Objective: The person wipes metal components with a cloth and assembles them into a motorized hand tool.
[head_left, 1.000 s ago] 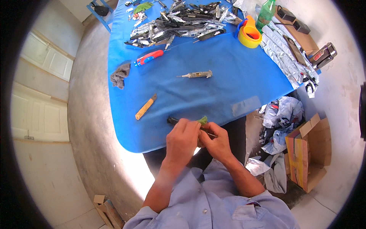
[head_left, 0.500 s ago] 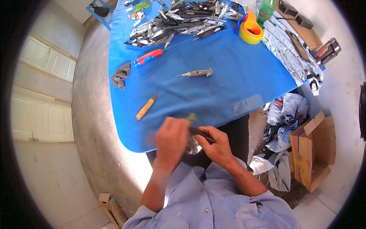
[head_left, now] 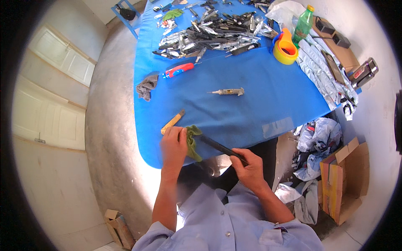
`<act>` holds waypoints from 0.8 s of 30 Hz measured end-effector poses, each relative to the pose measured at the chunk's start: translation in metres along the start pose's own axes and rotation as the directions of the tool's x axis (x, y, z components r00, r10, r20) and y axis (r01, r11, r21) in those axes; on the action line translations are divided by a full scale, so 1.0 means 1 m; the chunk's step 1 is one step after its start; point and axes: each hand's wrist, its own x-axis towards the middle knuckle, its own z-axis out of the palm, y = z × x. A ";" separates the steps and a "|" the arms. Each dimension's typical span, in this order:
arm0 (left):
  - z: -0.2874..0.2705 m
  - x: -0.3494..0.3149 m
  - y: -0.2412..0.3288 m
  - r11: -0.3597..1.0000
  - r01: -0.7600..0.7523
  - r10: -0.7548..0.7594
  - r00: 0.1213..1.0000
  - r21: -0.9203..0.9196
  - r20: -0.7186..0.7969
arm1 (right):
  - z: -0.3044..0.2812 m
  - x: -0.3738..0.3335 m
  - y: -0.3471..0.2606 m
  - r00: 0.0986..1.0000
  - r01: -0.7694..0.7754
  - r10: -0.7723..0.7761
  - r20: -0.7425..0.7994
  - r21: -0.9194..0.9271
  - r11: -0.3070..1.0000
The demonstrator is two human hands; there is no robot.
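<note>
My left hand (head_left: 173, 144), slightly blurred, is closed on a green cloth (head_left: 193, 143) at the table's near edge. A long, narrow black bar (head_left: 220, 146) slants from beside the cloth to my right hand (head_left: 248, 166), whose fingers wrap round its lower end; its exact kind does not show. Just beyond my left hand lies a utility knife (head_left: 173, 121) with a yellowish handle. A syringe-like tool (head_left: 227, 91) rests in the middle of the blue-covered table (head_left: 247, 111). Farther left are a red and blue tool (head_left: 179, 70) and a crumpled grey rag (head_left: 146, 87).
A heap of black and silver parts (head_left: 213, 35) covers the far table. At right are yellow tape (head_left: 285, 57), a green bottle (head_left: 303, 26), silvery wrapping (head_left: 316, 67) and a dark flask (head_left: 363, 73). An open cardboard box (head_left: 345, 180) stands on the right floor beside crumpled bags (head_left: 324, 136).
My left hand has moved left with the green cloth, away from my right hand. More of the black bar now shows. My right hand has shifted slightly right and nearer to me; the whole view has shifted.
</note>
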 end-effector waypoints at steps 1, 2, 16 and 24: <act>-0.006 -0.001 -0.003 0.995 0.083 -0.081 0.996 -0.057 0.024 | -0.003 0.000 0.003 0.994 -0.111 0.111 0.007 0.112 0.987; -0.010 -0.004 -0.003 0.979 0.170 -0.165 0.985 -0.114 0.051 | -0.006 0.002 0.002 0.981 -0.193 0.193 0.018 0.195 0.962; -0.028 -0.020 0.035 0.991 0.038 -0.029 0.997 -0.126 0.077 | 0.006 0.020 -0.025 0.887 -0.459 0.431 0.165 0.418 0.784; 0.007 -0.044 0.041 0.958 -0.197 0.205 0.979 -0.208 0.018 | 0.021 0.009 -0.030 0.763 -0.641 0.580 0.284 0.450 0.622</act>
